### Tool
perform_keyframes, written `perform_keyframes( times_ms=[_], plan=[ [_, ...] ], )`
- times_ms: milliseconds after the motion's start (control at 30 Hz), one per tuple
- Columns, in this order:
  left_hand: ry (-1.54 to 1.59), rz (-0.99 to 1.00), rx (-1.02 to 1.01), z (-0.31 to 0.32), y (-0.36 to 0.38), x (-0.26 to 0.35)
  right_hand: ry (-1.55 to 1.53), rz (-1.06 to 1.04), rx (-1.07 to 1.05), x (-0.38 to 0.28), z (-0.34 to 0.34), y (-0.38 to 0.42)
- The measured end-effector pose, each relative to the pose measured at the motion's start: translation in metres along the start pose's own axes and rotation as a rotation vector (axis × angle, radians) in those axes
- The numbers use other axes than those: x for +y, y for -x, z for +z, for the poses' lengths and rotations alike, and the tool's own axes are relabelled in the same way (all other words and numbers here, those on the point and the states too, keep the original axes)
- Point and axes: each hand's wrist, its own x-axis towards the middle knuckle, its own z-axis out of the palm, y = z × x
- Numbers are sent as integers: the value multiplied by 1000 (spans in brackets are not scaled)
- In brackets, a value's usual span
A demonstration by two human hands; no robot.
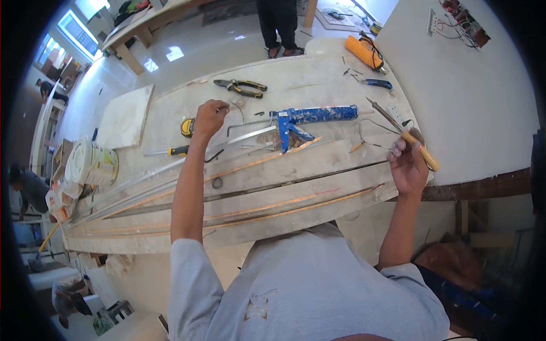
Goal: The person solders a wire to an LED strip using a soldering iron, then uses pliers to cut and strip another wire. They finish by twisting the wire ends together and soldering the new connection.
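My right hand (410,165) is closed around the wooden handle of a soldering iron (427,154), whose metal tip points up and left over the bench. My left hand (210,118) has its fingers pinched together above the bench, at a thin dark wire (238,108); the hold itself is too small to make out. Pliers (241,88) lie just beyond that hand, and a yellow tape measure (187,127) is at its left. Between my hands rests a blue caulking gun (318,115). Copper-coloured strips (250,166) run along the bench.
The pale workbench (318,196) also bears a screwdriver (177,150), a blue utility knife (377,83), an orange heat gun (364,53) and a white bucket (94,163). A person (277,25) stands beyond it. Other people are at the left. A wall (472,96) borders the right.
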Motion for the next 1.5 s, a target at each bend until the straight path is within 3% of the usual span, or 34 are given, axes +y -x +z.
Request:
perform_keyframes(
  times_ms=[133, 200, 300, 500, 567, 700, 900, 1133, 1233, 1300, 1367, 1500],
  plan=[
    [-100, 154, -57, 30, -31, -25, 40, -69, 42, -5, 1, 27],
    [-283, 331, -82, 39, -33, -22, 64, -95, 81, -8, 2, 36],
    [-271, 276, -203, 51, -43, -42, 44, -118, 212, -12, 4, 52],
    [-478, 307, -200, 51, -42, -44, 51, -170, 164, -23, -6, 49],
    [-219, 90, -155, 46, -46, -54, 55, -177, 96, -31, -7, 43],
    [174, 49, -36, -8, -22, -10, 76, -182, 75, -45, -8, 28],
    [319, 45, -68, -54, 48, 67, 171, -115, -101, -78, -18, -14],
    [592, 158, -107, -31, 123, 123, 241, -181, -85, -111, -10, -27],
    [737, -12, -12, -10, 146, 133, 222, -140, -44, -113, -28, -25],
    [895, -200, -54, -6, 151, 163, 164, -101, -90, -104, -25, -24],
    [1395, -334, -85, 8, 156, 175, 145, -94, -85, -89, -22, -22],
    [1668, -352, -111, 21, 164, 182, 72, -44, -138, -66, -20, -26]
  ],
)
